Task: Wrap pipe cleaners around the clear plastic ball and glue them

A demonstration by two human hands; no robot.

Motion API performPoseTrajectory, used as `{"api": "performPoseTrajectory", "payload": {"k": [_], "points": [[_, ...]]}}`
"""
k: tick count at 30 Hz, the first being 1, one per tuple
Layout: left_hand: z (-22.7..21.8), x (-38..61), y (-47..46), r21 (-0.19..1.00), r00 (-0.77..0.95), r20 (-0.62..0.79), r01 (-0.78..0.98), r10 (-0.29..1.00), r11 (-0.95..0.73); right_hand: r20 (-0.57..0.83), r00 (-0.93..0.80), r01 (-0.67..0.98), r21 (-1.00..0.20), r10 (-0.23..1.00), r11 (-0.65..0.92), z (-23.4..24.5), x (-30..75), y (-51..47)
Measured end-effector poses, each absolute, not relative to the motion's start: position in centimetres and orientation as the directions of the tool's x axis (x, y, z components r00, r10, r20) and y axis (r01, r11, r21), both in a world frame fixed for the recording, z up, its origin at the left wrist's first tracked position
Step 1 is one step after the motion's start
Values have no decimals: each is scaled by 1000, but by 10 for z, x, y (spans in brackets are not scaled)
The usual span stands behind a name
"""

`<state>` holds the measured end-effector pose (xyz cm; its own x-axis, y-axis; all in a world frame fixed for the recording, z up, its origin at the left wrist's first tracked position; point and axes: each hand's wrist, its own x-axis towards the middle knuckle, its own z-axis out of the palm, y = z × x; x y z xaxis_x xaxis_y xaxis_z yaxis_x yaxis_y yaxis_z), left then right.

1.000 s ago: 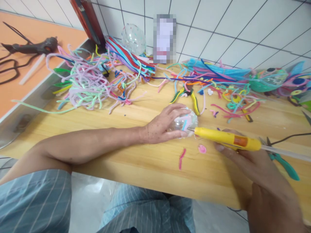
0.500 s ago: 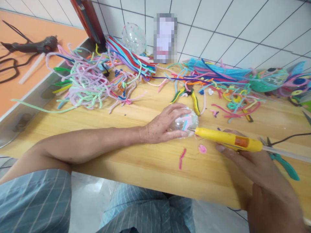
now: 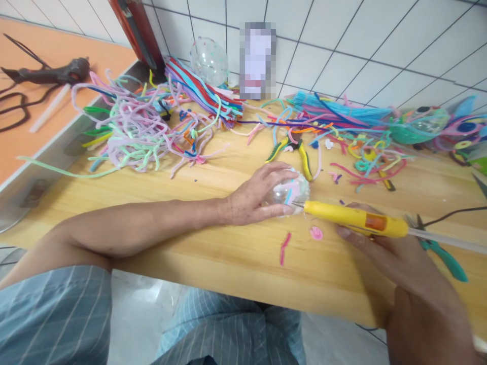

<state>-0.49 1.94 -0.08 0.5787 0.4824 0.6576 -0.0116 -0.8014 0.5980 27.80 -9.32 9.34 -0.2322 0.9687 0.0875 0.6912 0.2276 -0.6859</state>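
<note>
My left hand (image 3: 253, 197) is closed around a clear plastic ball (image 3: 299, 188) with pale pink and blue strips on it, low over the wooden table. A yellow hot glue gun (image 3: 353, 219) is gripped in my right hand (image 3: 395, 253), its metal nozzle at the side of the ball near my left thumb. Whether the nozzle touches the ball I cannot tell. A clear glue stick (image 3: 445, 239) juts from the back of the gun. Below the ball lie a pink round piece (image 3: 316, 233) and a short dark pink strip (image 3: 285, 248).
Behind the ball lie yellow-and-black pliers (image 3: 305, 159); teal pliers (image 3: 447, 261) lie by my right hand. Tangled pipe cleaners (image 3: 137, 126) and bundles (image 3: 342, 111) line the back. A phone (image 3: 257, 61) leans on the tiles. A black glue gun (image 3: 64, 71) rests on the orange surface.
Almost nothing differs. The view has shifted very slightly; both hands, the ball and the glue gun keep the same positions relative to each other.
</note>
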Motion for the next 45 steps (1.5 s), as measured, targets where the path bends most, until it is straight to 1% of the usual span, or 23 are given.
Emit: {"api": "performPoseTrajectory", "payload": {"k": [7, 13, 19, 23, 29, 34, 38, 42, 45], "points": [[-2, -5, 20, 605, 577, 653, -8, 490, -797, 61, -211, 691, -696, 976, 193, 92, 280, -93], [-2, -5, 20, 627, 584, 641, -24, 498, -779, 81, -191, 675, -713, 978, 191, 94, 277, -93], [-1, -5, 20, 610, 575, 659, -31, 485, -792, 55, -151, 724, -674, 987, 148, 92, 280, -93], [-1, -5, 20, 615, 585, 646, -19, 490, -789, 21, -143, 730, -673, 989, 120, 92, 282, -93], [-1, -5, 20, 613, 589, 637, 4, 497, -790, 93, -153, 697, -696, 984, 174, 93, 279, -92], [0, -6, 19, 603, 595, 636, 15, 492, -798, 44, -229, 655, -732, 973, 187, 90, 280, -94], [1, -6, 19, 596, 589, 650, -3, 480, -803, 35, -249, 662, -724, 968, 197, 90, 282, -94], [0, -5, 20, 623, 593, 630, -2, 501, -782, 24, -229, 668, -723, 973, 175, 93, 280, -92], [-1, -5, 20, 616, 578, 650, -19, 494, -788, 54, -201, 671, -720, 978, 178, 92, 279, -93]]}}
